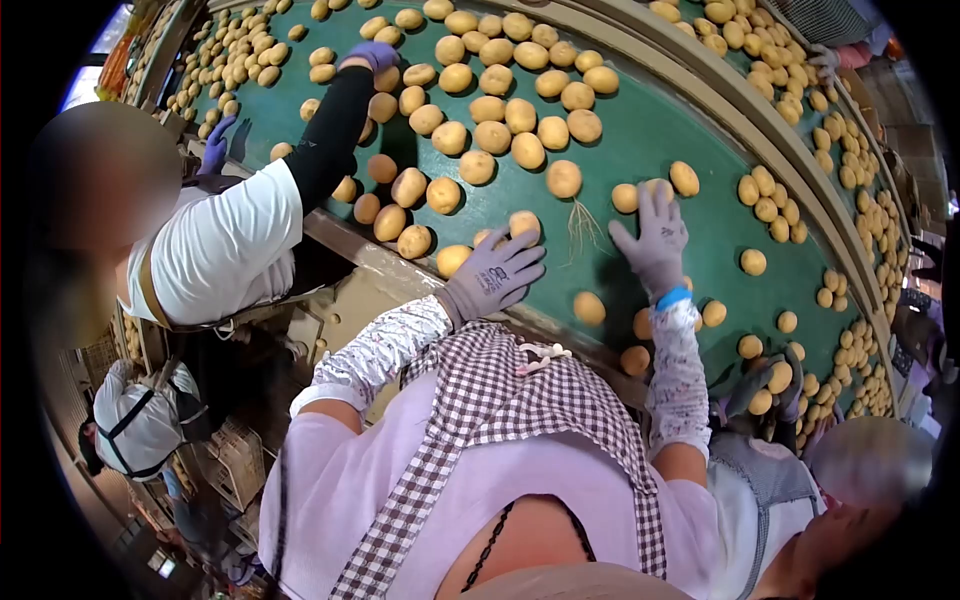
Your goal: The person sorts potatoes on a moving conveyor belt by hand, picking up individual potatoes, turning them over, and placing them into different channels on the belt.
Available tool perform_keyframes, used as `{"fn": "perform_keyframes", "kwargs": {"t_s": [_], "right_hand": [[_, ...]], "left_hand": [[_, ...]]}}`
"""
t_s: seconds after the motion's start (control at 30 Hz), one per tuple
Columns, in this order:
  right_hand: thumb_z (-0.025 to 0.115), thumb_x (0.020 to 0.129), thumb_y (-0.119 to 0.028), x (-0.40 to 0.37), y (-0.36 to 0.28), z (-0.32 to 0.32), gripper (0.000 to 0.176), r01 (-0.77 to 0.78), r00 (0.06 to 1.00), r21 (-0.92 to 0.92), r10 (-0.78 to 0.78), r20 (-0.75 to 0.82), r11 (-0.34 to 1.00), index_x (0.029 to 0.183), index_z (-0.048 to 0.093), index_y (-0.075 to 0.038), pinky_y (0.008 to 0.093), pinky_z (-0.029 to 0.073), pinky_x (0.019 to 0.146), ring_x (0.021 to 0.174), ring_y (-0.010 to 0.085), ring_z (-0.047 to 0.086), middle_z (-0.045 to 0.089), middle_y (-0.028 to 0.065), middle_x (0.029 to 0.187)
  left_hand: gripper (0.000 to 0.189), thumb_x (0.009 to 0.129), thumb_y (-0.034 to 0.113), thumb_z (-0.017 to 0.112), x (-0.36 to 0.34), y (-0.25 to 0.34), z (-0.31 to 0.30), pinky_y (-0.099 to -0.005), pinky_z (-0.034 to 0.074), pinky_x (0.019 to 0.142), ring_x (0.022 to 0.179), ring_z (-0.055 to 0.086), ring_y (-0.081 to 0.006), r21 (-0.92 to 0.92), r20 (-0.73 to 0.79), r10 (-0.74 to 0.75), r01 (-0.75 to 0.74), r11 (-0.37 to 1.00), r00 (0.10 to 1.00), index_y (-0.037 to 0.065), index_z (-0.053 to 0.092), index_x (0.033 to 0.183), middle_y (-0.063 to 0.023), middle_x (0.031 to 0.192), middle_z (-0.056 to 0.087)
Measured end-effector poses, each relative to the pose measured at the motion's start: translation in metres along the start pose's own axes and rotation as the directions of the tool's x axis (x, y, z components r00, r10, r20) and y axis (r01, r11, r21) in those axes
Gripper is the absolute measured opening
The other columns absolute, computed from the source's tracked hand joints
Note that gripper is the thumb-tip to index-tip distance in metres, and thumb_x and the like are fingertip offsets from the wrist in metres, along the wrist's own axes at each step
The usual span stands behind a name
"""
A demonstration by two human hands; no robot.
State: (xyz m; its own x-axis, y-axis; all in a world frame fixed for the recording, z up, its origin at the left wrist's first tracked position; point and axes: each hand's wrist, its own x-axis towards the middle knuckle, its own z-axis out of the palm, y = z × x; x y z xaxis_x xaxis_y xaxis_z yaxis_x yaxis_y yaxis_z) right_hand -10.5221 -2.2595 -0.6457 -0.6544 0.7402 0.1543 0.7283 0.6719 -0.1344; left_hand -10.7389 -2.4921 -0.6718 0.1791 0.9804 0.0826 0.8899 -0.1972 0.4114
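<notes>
Reaching out over the green belt [640, 130], the left hand [492, 275] lies flat with its fingers spread wide apart. It grips nothing. Its fingertips touch a potato [524, 224] near the edge of the belt. The right hand [652, 240] is on the belt too, with fingers apart and nothing in its grip. Its fingertips are at a second potato [661, 185], and another one sits just beside that. Both hands wear grey gloves. Between the hands lies a thin bunch of roots [580, 228]. Lots more potatoes sit all over the belt. On the left, a co-worker in a white shirt stretches out a black sleeve [330, 130], and a purple glove [372, 55] rests on potatoes far up the belt. On the right, another person's gloves [770, 385] hold a potato.
</notes>
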Motion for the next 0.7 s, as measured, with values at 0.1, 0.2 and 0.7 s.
{"fn": "perform_keyframes", "kwargs": {"t_s": [0.1, 0.2, 0.7], "right_hand": [[0.067, 0.099, -0.034, 0.021, -0.024, -0.024, 0.040, 0.092, 0.908, 0.405, -0.244, 0.340, 0.909, 0.131, 0.071, -0.010, 0.0484, 0.041, 0.114, 0.128, 0.0316, 0.063, 0.070, 0.0158, 0.135], [0.068, 0.098, -0.041, 0.053, -0.041, 0.015, 0.044, -0.130, 0.991, 0.687, 0.066, 0.119, 0.715, 0.131, 0.071, -0.012, 0.0527, 0.039, 0.115, 0.134, 0.0363, 0.058, 0.067, 0.0145, 0.138], [0.064, 0.101, -0.029, 0.149, -0.170, 0.068, 0.030, 0.048, 0.989, 0.645, -0.125, 0.074, 0.763, 0.122, 0.074, -0.008, 0.0422, 0.053, 0.102, 0.116, 0.0321, 0.069, 0.074, 0.0116, 0.125]], "left_hand": [[0.050, 0.090, 0.031, 0.071, -0.010, -0.020, -0.012, -0.0603, 0.033, 0.119, 0.150, 0.041, -0.0369, -0.040, 0.010, 0.026, -0.026, 0.999, 1.000, 0.018, 0.064, 0.138, -0.0081, 0.154, 0.054], [0.059, 0.085, 0.033, 0.073, -0.021, -0.055, -0.033, -0.0618, 0.034, 0.116, 0.144, 0.046, -0.0415, 0.099, -0.120, -0.163, 0.175, 0.980, 0.979, 0.022, 0.064, 0.142, -0.0108, 0.157, 0.051], [0.064, 0.091, 0.029, 0.071, -0.039, -0.131, -0.061, -0.0544, 0.029, 0.122, 0.146, 0.045, -0.0402, -0.212, -0.250, -0.327, 0.277, 0.937, 0.911, 0.011, 0.057, 0.151, -0.0173, 0.157, 0.052]]}}
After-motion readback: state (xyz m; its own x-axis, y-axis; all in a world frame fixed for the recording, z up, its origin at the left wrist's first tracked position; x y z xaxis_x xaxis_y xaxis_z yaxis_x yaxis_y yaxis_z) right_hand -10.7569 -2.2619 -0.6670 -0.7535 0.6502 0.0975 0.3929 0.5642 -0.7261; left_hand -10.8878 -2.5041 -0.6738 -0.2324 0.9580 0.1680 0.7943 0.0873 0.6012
